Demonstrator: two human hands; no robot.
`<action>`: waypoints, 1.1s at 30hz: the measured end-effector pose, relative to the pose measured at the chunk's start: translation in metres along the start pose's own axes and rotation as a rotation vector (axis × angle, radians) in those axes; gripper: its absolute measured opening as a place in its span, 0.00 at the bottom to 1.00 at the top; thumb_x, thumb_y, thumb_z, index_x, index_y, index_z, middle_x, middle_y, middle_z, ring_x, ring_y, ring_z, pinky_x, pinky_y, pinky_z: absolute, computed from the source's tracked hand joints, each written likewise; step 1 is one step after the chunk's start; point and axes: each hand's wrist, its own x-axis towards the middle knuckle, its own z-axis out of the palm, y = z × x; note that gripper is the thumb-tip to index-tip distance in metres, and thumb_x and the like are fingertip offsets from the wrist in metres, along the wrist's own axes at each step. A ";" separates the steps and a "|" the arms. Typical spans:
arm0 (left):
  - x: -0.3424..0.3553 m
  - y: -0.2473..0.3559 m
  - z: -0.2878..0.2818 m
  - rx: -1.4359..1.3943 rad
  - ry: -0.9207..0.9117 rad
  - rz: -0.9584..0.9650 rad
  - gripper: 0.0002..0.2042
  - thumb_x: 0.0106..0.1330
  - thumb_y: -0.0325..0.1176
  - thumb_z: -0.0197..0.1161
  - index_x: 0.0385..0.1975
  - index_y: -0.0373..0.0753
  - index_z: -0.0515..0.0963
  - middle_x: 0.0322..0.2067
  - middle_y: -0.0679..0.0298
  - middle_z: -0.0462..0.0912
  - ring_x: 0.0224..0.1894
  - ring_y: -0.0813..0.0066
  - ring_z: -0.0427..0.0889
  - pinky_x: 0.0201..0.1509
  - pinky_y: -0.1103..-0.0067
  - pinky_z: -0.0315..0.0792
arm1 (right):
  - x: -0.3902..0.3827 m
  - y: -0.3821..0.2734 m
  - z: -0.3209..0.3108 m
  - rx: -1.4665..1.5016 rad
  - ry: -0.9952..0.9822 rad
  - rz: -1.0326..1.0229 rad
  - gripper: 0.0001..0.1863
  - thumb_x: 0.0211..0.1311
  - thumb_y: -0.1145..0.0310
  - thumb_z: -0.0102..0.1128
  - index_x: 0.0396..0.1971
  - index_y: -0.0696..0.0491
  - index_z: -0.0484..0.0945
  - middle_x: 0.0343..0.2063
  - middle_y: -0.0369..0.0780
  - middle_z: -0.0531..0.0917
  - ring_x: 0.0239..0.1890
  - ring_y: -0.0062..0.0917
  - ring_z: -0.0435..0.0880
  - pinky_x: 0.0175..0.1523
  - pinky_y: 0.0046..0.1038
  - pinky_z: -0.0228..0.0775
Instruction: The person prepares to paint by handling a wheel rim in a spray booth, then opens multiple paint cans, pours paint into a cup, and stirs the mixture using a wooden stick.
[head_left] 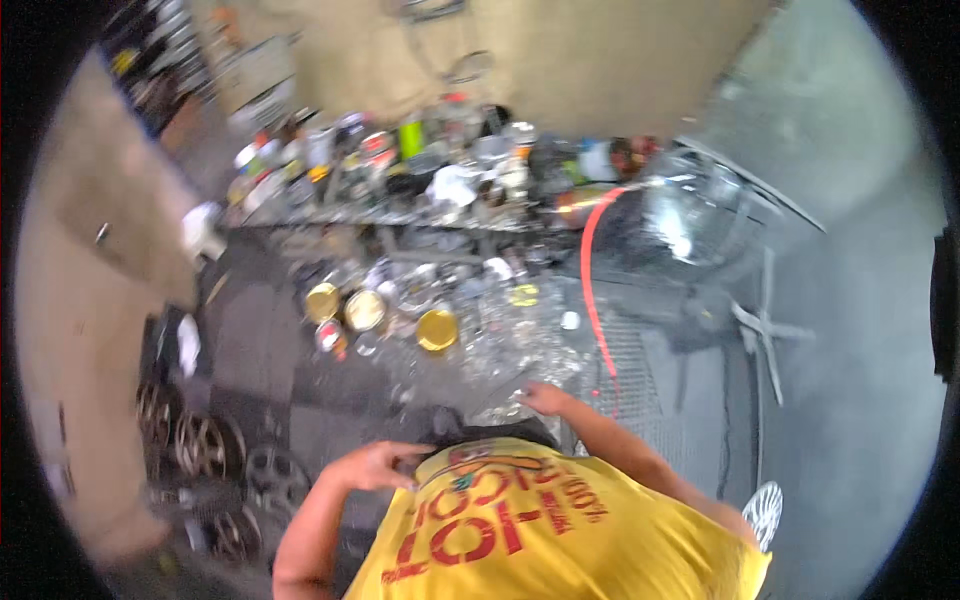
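My left hand [380, 466] is beside the waist of my yellow shirt [560, 520]. Its thumb and fingers are apart, with nothing visible between them. Farther forward, my right hand [545, 399] reaches past the shirt's hem over the near edge of the cluttered, greyish work surface [425, 385]. Motion blur hides whether its bent fingers hold anything. Beyond the hands lie a round golden lid or tin [437, 329], a paler round tin [365, 310] and a smaller golden one [323, 302], among small clear and shiny pieces.
Bottles, cans and jars crowd a raised shelf [380, 215] at the back. A red hose [590, 270] curves down on the right, near a grey cross-shaped stand [768, 325]. Several spoked wheels [205, 445] lie at left. A white spoked wheel [765, 515] is behind my right arm.
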 end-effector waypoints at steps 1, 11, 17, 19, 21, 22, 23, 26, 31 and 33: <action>0.002 0.013 -0.011 0.037 -0.031 0.025 0.44 0.62 0.46 0.75 0.77 0.44 0.61 0.72 0.58 0.70 0.66 0.67 0.76 0.73 0.67 0.63 | 0.040 -0.019 -0.021 0.168 -0.130 0.050 0.35 0.68 0.36 0.54 0.50 0.57 0.80 0.45 0.54 0.86 0.50 0.49 0.85 0.56 0.44 0.76; 0.037 0.030 -0.079 -0.248 0.532 0.420 0.32 0.73 0.51 0.58 0.74 0.43 0.65 0.73 0.54 0.68 0.75 0.57 0.66 0.78 0.63 0.56 | 0.212 -0.096 -0.108 0.060 -0.011 -0.072 0.35 0.67 0.38 0.57 0.56 0.55 0.81 0.51 0.55 0.84 0.54 0.49 0.83 0.61 0.45 0.74; 0.028 0.041 -0.114 -0.394 0.485 0.568 0.40 0.73 0.61 0.53 0.77 0.38 0.59 0.77 0.53 0.57 0.79 0.56 0.54 0.81 0.63 0.48 | 0.213 0.004 -0.077 -0.056 -0.441 0.018 0.27 0.68 0.46 0.56 0.52 0.54 0.81 0.45 0.52 0.86 0.51 0.45 0.85 0.55 0.44 0.76; 0.026 0.045 -0.138 -0.482 0.450 0.571 0.42 0.73 0.62 0.53 0.78 0.38 0.56 0.78 0.54 0.56 0.80 0.57 0.53 0.81 0.63 0.47 | 0.212 0.098 -0.046 -0.475 -0.505 -0.335 0.19 0.71 0.56 0.51 0.53 0.50 0.80 0.43 0.48 0.86 0.54 0.47 0.82 0.54 0.45 0.77; 0.012 0.033 -0.149 -0.639 0.356 0.479 0.46 0.72 0.61 0.56 0.80 0.40 0.46 0.78 0.54 0.55 0.79 0.59 0.53 0.81 0.65 0.46 | 0.209 0.131 -0.028 0.368 -0.425 0.267 0.19 0.70 0.52 0.56 0.49 0.47 0.86 0.36 0.48 0.86 0.39 0.42 0.87 0.46 0.46 0.78; 0.006 0.029 -0.155 -0.699 0.290 0.401 0.50 0.70 0.60 0.59 0.81 0.41 0.39 0.78 0.54 0.55 0.78 0.59 0.55 0.80 0.67 0.48 | 0.209 0.130 -0.029 0.241 -0.295 0.124 0.20 0.67 0.50 0.59 0.38 0.53 0.86 0.29 0.46 0.85 0.30 0.36 0.86 0.37 0.43 0.77; 0.002 0.017 -0.166 -0.700 0.318 0.383 0.50 0.70 0.60 0.59 0.81 0.41 0.39 0.78 0.54 0.55 0.78 0.59 0.55 0.80 0.67 0.48 | 0.219 0.128 -0.042 0.302 -0.365 0.297 0.21 0.67 0.50 0.59 0.36 0.54 0.86 0.28 0.46 0.85 0.27 0.34 0.85 0.35 0.41 0.78; 0.001 -0.040 -0.192 -0.464 0.223 0.395 0.47 0.62 0.48 0.68 0.80 0.43 0.51 0.72 0.54 0.68 0.71 0.60 0.69 0.73 0.69 0.64 | 0.252 0.111 -0.084 0.450 -0.321 0.503 0.20 0.66 0.54 0.65 0.40 0.59 0.80 0.31 0.42 0.84 0.26 0.30 0.81 0.29 0.34 0.75; 0.007 -0.071 -0.312 0.480 0.350 0.073 0.12 0.63 0.40 0.67 0.38 0.39 0.85 0.34 0.53 0.87 0.39 0.54 0.86 0.44 0.61 0.77 | 0.301 0.014 -0.141 0.761 0.011 0.527 0.18 0.69 0.58 0.62 0.49 0.56 0.79 0.36 0.40 0.86 0.29 0.24 0.83 0.32 0.29 0.75; 0.014 -0.098 -0.376 0.376 0.591 0.138 0.10 0.65 0.39 0.65 0.33 0.38 0.83 0.33 0.51 0.85 0.39 0.47 0.84 0.45 0.59 0.77 | 0.312 -0.025 -0.155 0.783 0.102 0.467 0.18 0.70 0.58 0.62 0.51 0.56 0.78 0.36 0.39 0.86 0.30 0.22 0.83 0.32 0.28 0.74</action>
